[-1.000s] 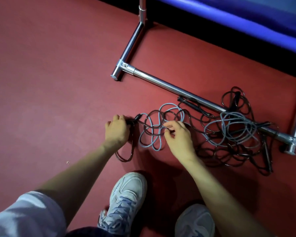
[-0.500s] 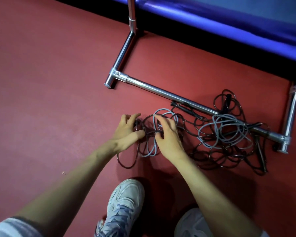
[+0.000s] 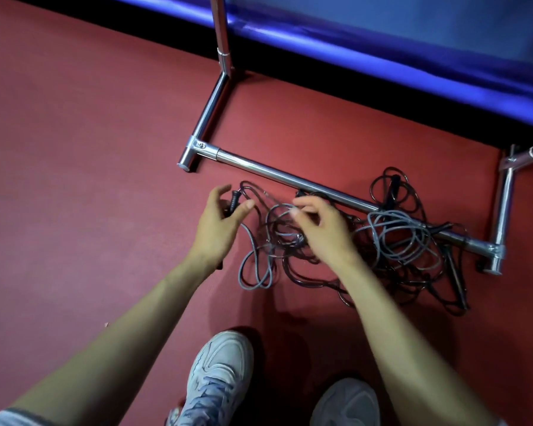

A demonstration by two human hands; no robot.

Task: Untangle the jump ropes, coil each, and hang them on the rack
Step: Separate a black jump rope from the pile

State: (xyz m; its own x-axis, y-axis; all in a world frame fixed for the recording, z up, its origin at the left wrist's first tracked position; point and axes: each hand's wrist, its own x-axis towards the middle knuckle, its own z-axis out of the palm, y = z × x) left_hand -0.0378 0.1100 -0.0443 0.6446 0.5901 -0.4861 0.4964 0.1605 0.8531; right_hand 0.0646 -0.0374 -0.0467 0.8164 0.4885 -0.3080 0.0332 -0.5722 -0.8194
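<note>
Left hand [image 3: 217,224] is curled round a black handle [image 3: 234,198] at the left edge of the rope pile, thumb on one side and fingers on the other, with the handle tip poking up past the thumb. Right hand [image 3: 325,232] is over the middle of the pile, fingertips drawn together on a loop of the gray rope [image 3: 374,232]. The view is blurred there, but it reads as a pinch. Both forearms are bare and reach in from the bottom of the view.

Red floor [image 3: 90,179] fills most of the view. Blue mat [image 3: 413,47] runs across the top right, with a dark gap under it.

Rack [image 3: 290,176] is chrome tubing: a long base bar lies diagonally on the floor, with a short foot at each end and an upright rising from the far left foot.

Jump ropes are in one tangle [image 3: 382,259] on the floor, not coiled and not on the rack's upper part. The tangle lies just in front of the base bar, and its right part is draped over the bar. The gray rope has one clump of loops on the bar and another loop trailing near the left wrist. Dark ropes [image 3: 391,192] are threaded all through it, some looping beyond the bar, and more black handles are visible on the right side.

Left shoe [image 3: 220,373] and right shoe [image 3: 345,404] are both white, at the bottom edge, well short of the pile.
</note>
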